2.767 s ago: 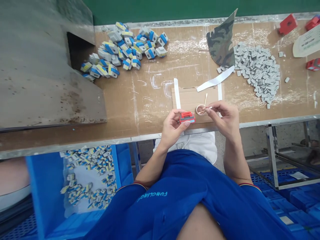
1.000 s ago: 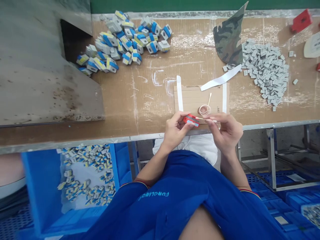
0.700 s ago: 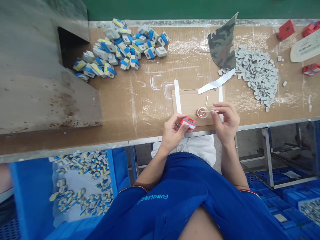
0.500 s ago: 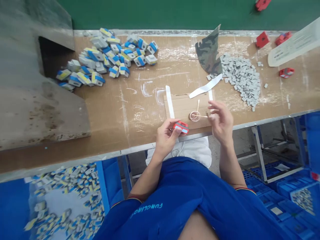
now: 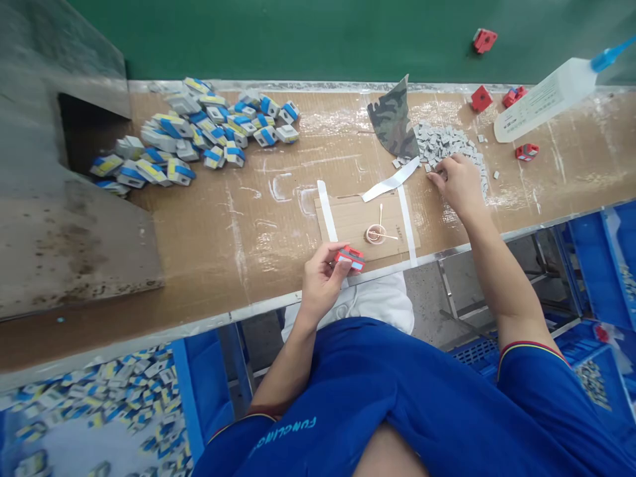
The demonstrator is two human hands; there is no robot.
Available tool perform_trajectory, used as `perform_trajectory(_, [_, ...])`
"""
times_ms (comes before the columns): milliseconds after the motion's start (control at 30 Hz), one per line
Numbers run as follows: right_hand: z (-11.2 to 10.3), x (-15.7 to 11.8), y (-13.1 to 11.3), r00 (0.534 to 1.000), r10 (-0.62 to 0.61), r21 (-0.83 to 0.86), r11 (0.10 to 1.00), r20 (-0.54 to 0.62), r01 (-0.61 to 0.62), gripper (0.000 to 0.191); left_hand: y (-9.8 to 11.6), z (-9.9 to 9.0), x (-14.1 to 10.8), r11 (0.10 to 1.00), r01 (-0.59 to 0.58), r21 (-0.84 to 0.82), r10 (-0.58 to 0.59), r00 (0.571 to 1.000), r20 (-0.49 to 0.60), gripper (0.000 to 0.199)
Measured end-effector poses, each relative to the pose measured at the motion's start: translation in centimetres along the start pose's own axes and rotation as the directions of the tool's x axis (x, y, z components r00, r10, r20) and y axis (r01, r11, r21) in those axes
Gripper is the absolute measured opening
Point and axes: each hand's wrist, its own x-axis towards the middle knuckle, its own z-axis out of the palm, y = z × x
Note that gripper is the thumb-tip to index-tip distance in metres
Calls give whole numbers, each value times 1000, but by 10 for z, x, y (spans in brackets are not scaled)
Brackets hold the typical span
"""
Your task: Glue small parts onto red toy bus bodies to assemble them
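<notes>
Near the table's front edge, my left hand (image 5: pixel 320 275) is closed around a small red toy car body (image 5: pixel 350 258) with a grey band and light blue panels. My right hand (image 5: pixel 460 182) reaches into the pile of small grey square pieces (image 5: pixel 441 141), fingers bent together at its near left side. Whatever is between those fingertips is too small to make out. A small round cup (image 5: pixel 375 233) with cotton swabs (image 5: pixel 381 213) in it stands on a cardboard sheet (image 5: pixel 348 215) between my hands.
White-blue-yellow toy bodies (image 5: pixel 213 122) lie heaped at left beside a metal chute (image 5: pixel 99 225). A camouflage cloth piece (image 5: pixel 395 122) and a white strip (image 5: pixel 392 180) lie by the grey pile. Right are a clear bottle (image 5: pixel 541 99) and red pieces (image 5: pixel 481 99).
My right hand has left the swab in the cup and moved right and away from me to the grey pieces. My left hand still holds the red car body. The view has shifted slightly.
</notes>
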Motion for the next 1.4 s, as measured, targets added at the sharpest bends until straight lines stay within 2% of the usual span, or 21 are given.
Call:
perform_trajectory(133, [3,18,4,994,113,9,994,8,-113,14,-1,0,0,1000,-11,-7,11,1000,12,51])
perform_trajectory(267, [0,23,10,992,123,-2,992,-7,-123,12,0,-1,-1,1000,-18,-13,18,1000,12,48])
perform_trajectory(400, [-10,3,9,995,95,14,995,-1,-95,22,-1,-2,-1,999,-34,-8,34,999,35,47])
perform_trajectory(533, [-23,-32,-4,997,58,231,972,-47,-46,19,-2,-4,2,997,-73,-1,73,996,58,46])
perform_trajectory(633, [-32,-68,-28,993,71,486,874,-96,-16,15,-4,-5,2,996,-87,-15,88,994,66,48])
perform_trajectory(767, [-38,-127,-81,992,85,737,676,-92,10,12,-8,-6,0,996,-74,-59,80,990,119,50])
perform_trajectory(867, [-31,-162,-120,1000,6,826,563,-18,11,8,-9,-6,-1,995,-45,-94,60,985,164,50])
perform_trajectory(1000, [-10,-180,-150,1000,19,860,509,23,-30,13,-8,-6,0,998,-47,-39,52,987,153,46])
perform_trajectory(1133, [1,-180,-154,1000,3,847,531,22,-20,9,-7,-4,0,998,-61,-25,64,986,152,47])
perform_trajectory(1333, [-1,-182,-153,997,-72,761,644,-36,74,2,-7,-3,0,995,-103,-5,102,982,157,47])
perform_trajectory(1400, [-2,-181,-155,995,-84,733,673,-56,98,6,-7,-3,-1,994,-109,24,104,984,142,48])
